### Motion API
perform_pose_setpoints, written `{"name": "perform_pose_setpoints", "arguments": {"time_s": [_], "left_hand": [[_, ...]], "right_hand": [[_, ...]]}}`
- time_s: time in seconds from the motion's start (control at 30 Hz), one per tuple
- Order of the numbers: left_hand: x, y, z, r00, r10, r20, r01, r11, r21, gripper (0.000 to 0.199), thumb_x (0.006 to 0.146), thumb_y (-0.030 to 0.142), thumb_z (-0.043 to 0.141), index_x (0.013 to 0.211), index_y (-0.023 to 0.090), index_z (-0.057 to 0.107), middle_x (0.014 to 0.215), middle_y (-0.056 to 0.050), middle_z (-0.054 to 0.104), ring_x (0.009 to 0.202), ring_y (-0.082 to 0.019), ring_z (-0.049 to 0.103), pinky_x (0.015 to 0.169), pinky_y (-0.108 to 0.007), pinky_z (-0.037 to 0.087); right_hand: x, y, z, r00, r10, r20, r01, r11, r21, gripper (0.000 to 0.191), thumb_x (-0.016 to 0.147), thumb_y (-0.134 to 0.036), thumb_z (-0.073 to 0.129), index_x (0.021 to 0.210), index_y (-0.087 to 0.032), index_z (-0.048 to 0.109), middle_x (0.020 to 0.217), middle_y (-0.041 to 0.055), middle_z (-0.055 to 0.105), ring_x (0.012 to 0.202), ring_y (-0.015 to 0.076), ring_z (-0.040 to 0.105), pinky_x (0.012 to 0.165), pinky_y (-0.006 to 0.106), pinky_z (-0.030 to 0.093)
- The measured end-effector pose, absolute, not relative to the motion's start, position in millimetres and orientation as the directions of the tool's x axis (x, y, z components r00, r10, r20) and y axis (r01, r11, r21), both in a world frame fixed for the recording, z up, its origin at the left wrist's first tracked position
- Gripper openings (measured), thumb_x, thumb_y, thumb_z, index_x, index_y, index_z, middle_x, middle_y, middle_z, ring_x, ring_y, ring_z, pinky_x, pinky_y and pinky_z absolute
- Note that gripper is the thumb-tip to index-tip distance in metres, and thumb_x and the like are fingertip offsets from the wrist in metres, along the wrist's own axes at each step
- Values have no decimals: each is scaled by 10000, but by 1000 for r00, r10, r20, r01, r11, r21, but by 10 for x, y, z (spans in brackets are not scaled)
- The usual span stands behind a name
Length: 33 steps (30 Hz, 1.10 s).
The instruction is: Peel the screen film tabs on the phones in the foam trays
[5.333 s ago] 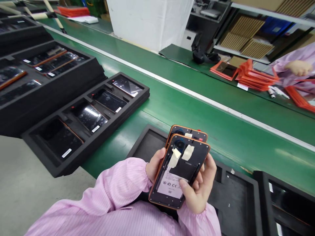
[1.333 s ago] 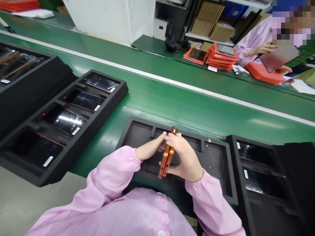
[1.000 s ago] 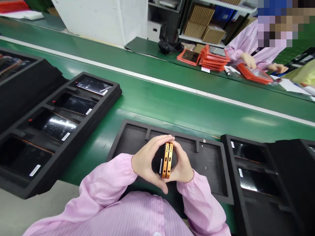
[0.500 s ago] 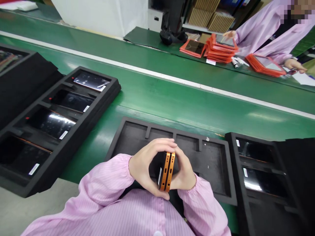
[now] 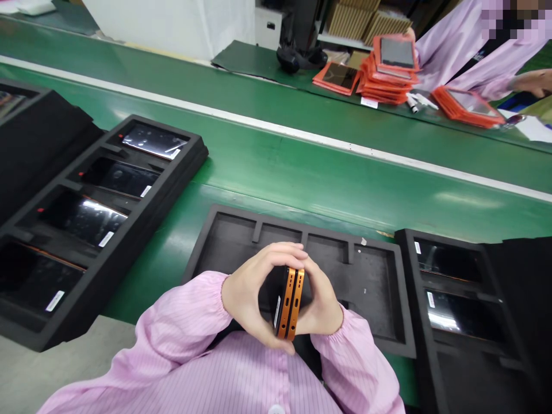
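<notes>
Two phones with orange edges (image 5: 291, 303) are held upright side by side, their port ends facing me. My left hand (image 5: 256, 296) wraps round them from the left, thumb at the near end and fingertips at the far end. From the right, my right hand (image 5: 319, 299) grips the same pair, its fingertips meeting those of the left at the top. A white label shows on the left phone's side. Beneath and behind my hands lies a black foam tray (image 5: 375, 287) with bare compartments, partly hidden by my hands and sleeves.
A black tray (image 5: 142, 221) with several dark-screened phones stands at the left, beside stacked black foam. Another tray (image 5: 420, 339) at the right holds two phones. Across the green bench, a person (image 5: 466, 46) is near stacked red-framed items (image 5: 386, 77).
The view has shifted slightly, and my hands still hold the phone pair. Across the bench, the person's one hand has lifted a red-framed item upright on the stack; the other hand moved right.
</notes>
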<state>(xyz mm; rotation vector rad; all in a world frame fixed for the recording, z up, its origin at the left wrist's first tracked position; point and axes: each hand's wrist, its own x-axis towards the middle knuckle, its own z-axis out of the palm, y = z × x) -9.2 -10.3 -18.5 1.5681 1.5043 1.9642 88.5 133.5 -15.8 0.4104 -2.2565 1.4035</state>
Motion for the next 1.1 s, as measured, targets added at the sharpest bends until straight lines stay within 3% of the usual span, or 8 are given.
{"name": "perform_pose_setpoints", "arguments": {"time_s": [0.2,0.4,0.63,1.1], "left_hand": [[-126,-53,-170,-363,633,684,492,-493,718,1032,427,601,878,1286,209,461,1207,-124,558,1184,-310,551,1083,-465,431],[-118,-32,-156,-372,658,655,491,-459,740,1034,416,612,876,1275,220,456,1213,-136,554,1205,-337,531,1071,-524,434],[-99,-20,-143,-362,665,653,513,-443,735,1010,443,596,865,1278,213,447,1212,-140,556,1206,-344,530,1063,-537,437],[-92,-26,-151,-359,693,626,476,-441,761,1023,425,550,884,1286,216,444,1237,-140,530,1221,-357,504,1077,-559,402]], "right_hand": [[870,1335,-206,-841,-7,542,-501,390,-772,978,623,-494,853,1438,-252,369,1305,120,576,1204,311,586,1031,415,489],[889,1329,-215,-855,21,519,-472,386,-793,1002,567,-491,873,1413,-274,382,1271,107,590,1136,324,618,988,436,507],[901,1320,-252,-843,50,535,-483,368,-795,865,678,-544,772,1409,-277,393,1233,89,598,1100,294,631,952,409,514],[908,1333,-285,-840,58,540,-482,377,-791,909,634,-488,805,1414,-272,393,1274,96,583,1132,306,616,973,425,501]]}}
